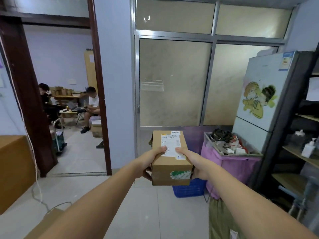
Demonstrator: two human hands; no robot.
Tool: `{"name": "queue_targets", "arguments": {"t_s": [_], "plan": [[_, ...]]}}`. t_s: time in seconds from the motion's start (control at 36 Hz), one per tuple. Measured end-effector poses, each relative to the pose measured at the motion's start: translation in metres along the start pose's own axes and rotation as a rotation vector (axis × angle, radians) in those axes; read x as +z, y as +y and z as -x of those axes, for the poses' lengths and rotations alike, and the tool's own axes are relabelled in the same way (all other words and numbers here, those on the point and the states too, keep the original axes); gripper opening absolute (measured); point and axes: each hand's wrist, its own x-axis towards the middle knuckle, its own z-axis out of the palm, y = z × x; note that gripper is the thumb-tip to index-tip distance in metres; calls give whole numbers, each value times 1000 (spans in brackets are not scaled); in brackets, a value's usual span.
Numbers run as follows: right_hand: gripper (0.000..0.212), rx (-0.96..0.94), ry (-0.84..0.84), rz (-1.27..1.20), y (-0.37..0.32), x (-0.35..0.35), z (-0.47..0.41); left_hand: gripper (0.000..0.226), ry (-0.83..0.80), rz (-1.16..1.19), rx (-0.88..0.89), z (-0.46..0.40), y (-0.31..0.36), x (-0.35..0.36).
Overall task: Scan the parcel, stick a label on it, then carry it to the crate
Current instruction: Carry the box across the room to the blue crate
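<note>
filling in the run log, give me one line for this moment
stage: carrying | parcel: cardboard box, white label on top | left hand: grip on left side | right hand: grip on right side | blue crate: on floor below parcel

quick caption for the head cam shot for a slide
Both hands, left hand and right hand, carry a labelled cardboard parcel toward a blue crate on the floor.

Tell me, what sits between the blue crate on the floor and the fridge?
In the head view, a bin lined with a purple bag, heaped with rubbish, stands between the blue crate and the fridge.
</note>
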Motion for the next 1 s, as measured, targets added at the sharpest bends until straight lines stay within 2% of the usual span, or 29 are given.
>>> {"name": "queue_targets", "arguments": {"t_s": [0.08, 0.28, 0.47, 0.58, 0.69, 1.0], "plan": [[72, 15, 21, -12, -10, -15, -33, 59, -29, -19, 0, -43, 14, -3], [66, 27, 61, -19, -29, -56, -124, 58, -69, -31, 5, -147, 44, -3], [63, 46, 40, -21, -55, -93, -224, 66, -50, -21, -20, -251, 74, -11], [69, 69, 23, -6, -73, -107, -280, 68, -41, -1, -36, -304, 89, -22], [72, 90, 21, 13, -91, -115, -334, 68, -34, 24, -50, -354, 101, -37], [61, 129, 35, -34, -141, -110, -500, 72, -73, -1, -110, -533, 131, -111]]}}
